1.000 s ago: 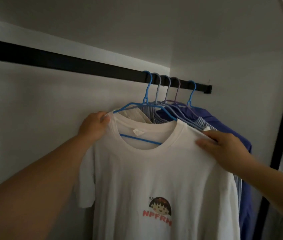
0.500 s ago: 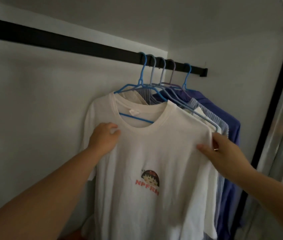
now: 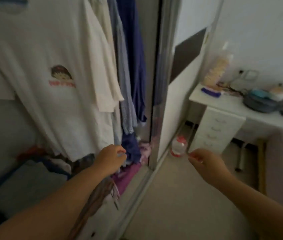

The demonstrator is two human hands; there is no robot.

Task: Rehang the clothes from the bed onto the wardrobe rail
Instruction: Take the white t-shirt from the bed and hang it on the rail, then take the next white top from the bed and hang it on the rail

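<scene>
We see the white T-shirt (image 3: 41, 54) hanging in the wardrobe at the upper left, its cartoon print facing us and a bit of blue hanger showing at its collar. Just beside it to the right hang a cream top (image 3: 102, 40), a striped blue shirt (image 3: 125, 94) and a dark blue shirt (image 3: 137, 58), pressed close together. The rail itself lies above the edge of our view.

Our left hand (image 3: 110, 159) is low, in front of the heap of folded clothes (image 3: 128, 170) on the wardrobe floor, with the fingers curled inward; the picture is too blurred for us to tell whether they hold anything. Our right hand (image 3: 204, 161) is out over the floor beside the mirrored sliding door (image 3: 159, 84), its fingers loosely curled and, as far as we can see, holding nothing.

To the right stands a white desk (image 3: 224, 108) with drawers and dishes on its top, and a clear jar with a red lid (image 3: 178, 148) on the floor near the door.
</scene>
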